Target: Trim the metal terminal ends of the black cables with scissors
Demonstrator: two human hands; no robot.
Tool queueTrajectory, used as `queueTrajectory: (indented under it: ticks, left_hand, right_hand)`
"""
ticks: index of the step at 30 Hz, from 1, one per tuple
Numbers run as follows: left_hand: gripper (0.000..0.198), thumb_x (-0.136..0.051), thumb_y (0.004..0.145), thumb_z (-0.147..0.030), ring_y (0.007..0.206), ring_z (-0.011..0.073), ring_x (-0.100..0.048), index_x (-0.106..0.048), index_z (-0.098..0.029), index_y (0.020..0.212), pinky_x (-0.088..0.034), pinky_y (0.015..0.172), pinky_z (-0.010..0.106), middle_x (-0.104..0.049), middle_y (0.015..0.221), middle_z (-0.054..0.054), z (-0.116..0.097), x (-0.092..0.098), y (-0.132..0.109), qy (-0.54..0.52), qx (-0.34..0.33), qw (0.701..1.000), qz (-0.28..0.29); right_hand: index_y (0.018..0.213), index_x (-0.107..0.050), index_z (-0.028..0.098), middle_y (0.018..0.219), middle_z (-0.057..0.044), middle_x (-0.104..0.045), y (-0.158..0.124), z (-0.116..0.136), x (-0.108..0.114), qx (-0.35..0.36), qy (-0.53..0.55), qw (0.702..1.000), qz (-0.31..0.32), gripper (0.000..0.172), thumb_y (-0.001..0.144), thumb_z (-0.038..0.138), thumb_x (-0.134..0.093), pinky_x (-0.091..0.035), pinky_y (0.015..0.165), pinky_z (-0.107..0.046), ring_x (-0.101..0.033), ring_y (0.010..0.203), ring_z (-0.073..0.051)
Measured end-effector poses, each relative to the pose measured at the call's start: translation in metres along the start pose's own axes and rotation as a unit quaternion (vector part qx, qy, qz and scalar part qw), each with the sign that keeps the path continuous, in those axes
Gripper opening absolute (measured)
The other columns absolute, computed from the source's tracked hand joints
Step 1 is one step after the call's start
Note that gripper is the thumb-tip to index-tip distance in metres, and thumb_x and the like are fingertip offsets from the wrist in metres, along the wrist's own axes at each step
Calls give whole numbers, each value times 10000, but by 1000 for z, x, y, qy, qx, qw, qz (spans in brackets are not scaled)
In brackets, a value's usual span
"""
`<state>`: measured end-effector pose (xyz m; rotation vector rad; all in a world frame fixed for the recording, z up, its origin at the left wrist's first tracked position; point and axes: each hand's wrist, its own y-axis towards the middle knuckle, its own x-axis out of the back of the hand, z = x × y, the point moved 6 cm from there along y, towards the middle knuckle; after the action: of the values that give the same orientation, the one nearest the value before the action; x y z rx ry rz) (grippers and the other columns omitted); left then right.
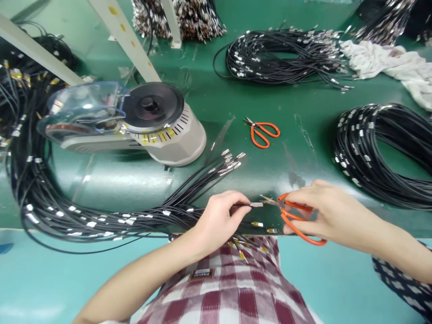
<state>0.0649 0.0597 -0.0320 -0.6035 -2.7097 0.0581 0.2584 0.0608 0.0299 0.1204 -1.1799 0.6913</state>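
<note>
My left hand [221, 220] pinches a black cable [240, 205] near its end, where a silvery metal connector [257, 204] sticks out past the fingertips. In my right hand [324, 211] is a pair of orange-handled scissors [297, 227], fingers through the loops. Their blades are parted and point left, close to the connector's tip; whether they touch it I cannot tell. Below my left hand, other cable ends with yellow bands [258, 224] lie at the table edge. The thick bundle of black cables [124, 220] with white tags runs off to the left.
A tape dispenser [192, 139] with a round black disc stands at left. Another pair of orange scissors [265, 130] lies behind my hands. Coiled cables [283, 58] sit at the back, a larger coil [367, 148] at right, near a white cloth [381, 60]. Metal posts [128, 40] rise upper left.
</note>
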Motion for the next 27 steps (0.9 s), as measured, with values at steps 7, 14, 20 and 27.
queueTrajectory:
  ticks: [7, 14, 20, 27]
  left_hand:
    - [87, -664, 847, -79, 650, 128, -605, -717, -139, 812, -442, 601, 227, -675, 734, 24, -8, -1, -8, 25, -80, 996, -12]
    - [84, -666, 849, -70, 650, 121, -599, -718, -132, 826, -453, 601, 220, -673, 742, 25, -8, -2, -12, 30, -113, 993, -19]
    - [95, -671, 841, -62, 628, 121, -604, -718, -141, 816, -475, 615, 232, -687, 738, 21, -10, 0, -14, 34, -126, 991, -24]
    - [89, -714, 800, -41, 620, 121, -620, -718, -127, 781, -480, 630, 232, -703, 718, 24, -13, 2, -15, 27, -133, 990, -33]
  right_hand:
    - [626, -561, 208, 534, 44, -569, 11, 4, 2, 44, -45, 994, 85, 248, 849, 305, -615, -283, 660, -295, -422, 502, -120]
    - [607, -550, 221, 496, 40, -560, 15, 7, -4, 52, -61, 991, 108, 240, 827, 294, -612, -262, 645, -285, -414, 531, -143]
    - [581, -519, 213, 479, 36, -532, 16, 8, -7, 52, -69, 988, 125, 274, 823, 295, -618, -229, 610, -283, -413, 539, -142]
    - [571, -477, 210, 460, 40, -479, 14, 4, -17, 35, -34, 988, 150, 348, 866, 359, -586, -222, 592, -280, -378, 532, -141]
